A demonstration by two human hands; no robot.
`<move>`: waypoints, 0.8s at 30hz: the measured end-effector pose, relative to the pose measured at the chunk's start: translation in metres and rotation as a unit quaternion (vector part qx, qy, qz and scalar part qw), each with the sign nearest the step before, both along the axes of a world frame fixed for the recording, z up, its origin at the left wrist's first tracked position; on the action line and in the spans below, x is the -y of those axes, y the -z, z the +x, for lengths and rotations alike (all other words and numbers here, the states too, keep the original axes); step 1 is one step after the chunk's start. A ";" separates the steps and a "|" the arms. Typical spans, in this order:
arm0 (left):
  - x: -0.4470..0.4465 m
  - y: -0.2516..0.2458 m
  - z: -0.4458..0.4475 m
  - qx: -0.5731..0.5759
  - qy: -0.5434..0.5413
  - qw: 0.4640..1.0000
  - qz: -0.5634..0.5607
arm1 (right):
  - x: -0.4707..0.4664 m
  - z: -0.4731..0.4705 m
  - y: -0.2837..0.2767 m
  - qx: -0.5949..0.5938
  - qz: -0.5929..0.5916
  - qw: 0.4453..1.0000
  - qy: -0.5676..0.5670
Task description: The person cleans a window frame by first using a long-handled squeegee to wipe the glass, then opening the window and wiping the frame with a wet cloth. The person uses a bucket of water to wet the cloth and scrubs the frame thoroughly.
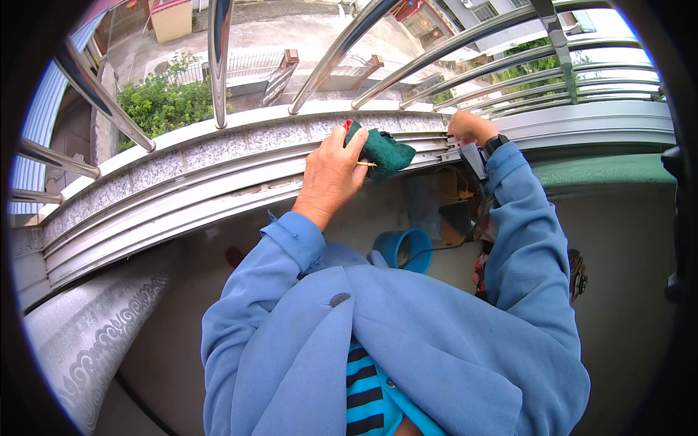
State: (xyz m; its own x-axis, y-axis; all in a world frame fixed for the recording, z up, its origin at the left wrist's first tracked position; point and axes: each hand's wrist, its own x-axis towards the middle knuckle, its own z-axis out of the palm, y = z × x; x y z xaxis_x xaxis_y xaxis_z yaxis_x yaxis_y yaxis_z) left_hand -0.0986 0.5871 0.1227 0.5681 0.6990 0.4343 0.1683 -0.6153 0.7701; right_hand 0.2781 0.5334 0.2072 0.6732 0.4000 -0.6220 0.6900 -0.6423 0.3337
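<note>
My left hand [332,169] grips a dark green scouring pad [390,155] above the white sliding-window track [218,201]. A thin wooden stick [366,163] pokes out between its thumb and fingers, and a bit of red shows at the fingertips. Farther right, my right hand [471,128] is bent down at the track, beside the granite-patterned sill [278,133]. Its fingers are partly hidden, so whether they hold anything is unclear. Just below that wrist is a grey-and-white frame piece [473,159].
Polished steel bars [218,65] rise beyond the sill, with a yard far below. Under the track stands a blue bucket [386,248], a dark cord or hose running into it. Patterned grey material [98,338] hangs at left; green material [605,170] lies at right.
</note>
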 end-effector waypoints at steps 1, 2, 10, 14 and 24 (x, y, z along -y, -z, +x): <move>0.000 0.000 0.000 -0.001 -0.001 1.000 0.001 | -0.002 -0.006 0.001 0.054 0.001 0.998 0.021; 0.000 0.000 0.000 -0.001 -0.001 1.000 0.000 | -0.001 -0.013 -0.001 0.077 0.080 0.994 0.004; -0.001 -0.002 0.000 -0.001 0.000 1.000 0.006 | 0.027 -0.134 -0.055 -0.244 0.315 0.908 -0.131; -0.001 -0.002 0.001 -0.008 0.003 1.000 0.000 | 0.050 -0.217 -0.037 -0.336 0.429 0.822 -0.166; -0.001 0.001 0.003 -0.010 -0.019 0.999 0.043 | 0.047 -0.269 0.027 -0.334 0.652 0.680 -0.028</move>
